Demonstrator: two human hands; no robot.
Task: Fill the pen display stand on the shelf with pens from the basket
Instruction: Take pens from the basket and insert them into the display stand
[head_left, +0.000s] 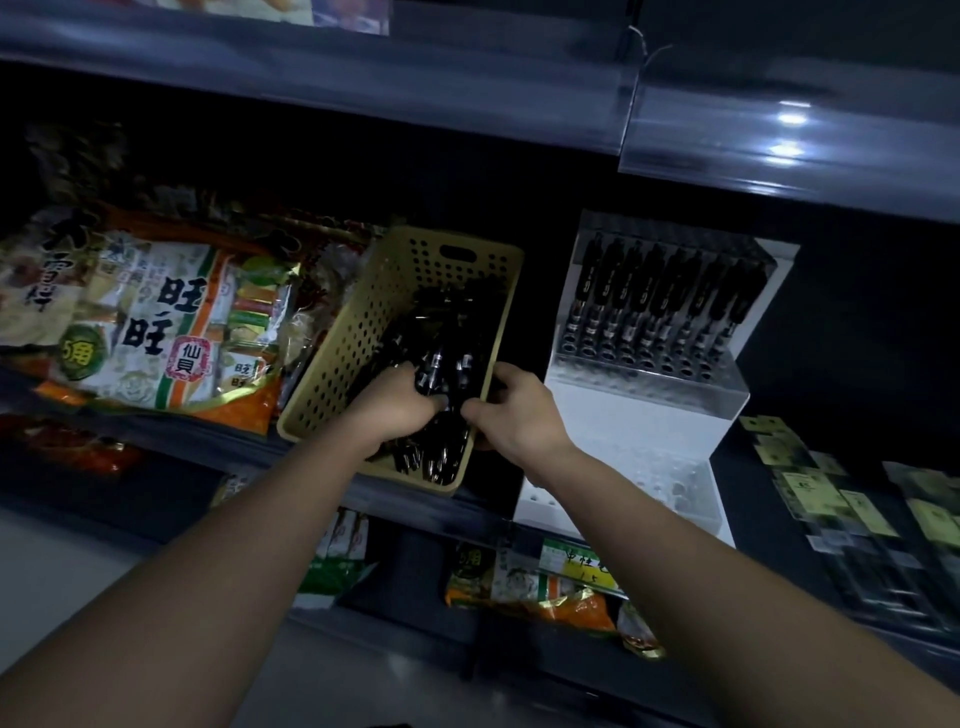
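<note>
Pens fill the basket; my left hand grips some, my right hand curls at its rim, on what I cannot tell. The stand sits just right, nearer that hand.

Cannot tell single pens apart in the dark heap in the basket. Loses the fingertips of the left hand, curled into that heap. Cannot tell whether the right hand, at 3 o'clock of the left, grips the basket wall or pens. Cuts both forearms off at 7 and 4 o'clock. Blurs the packets at 4 o'clock beyond reading.
</note>
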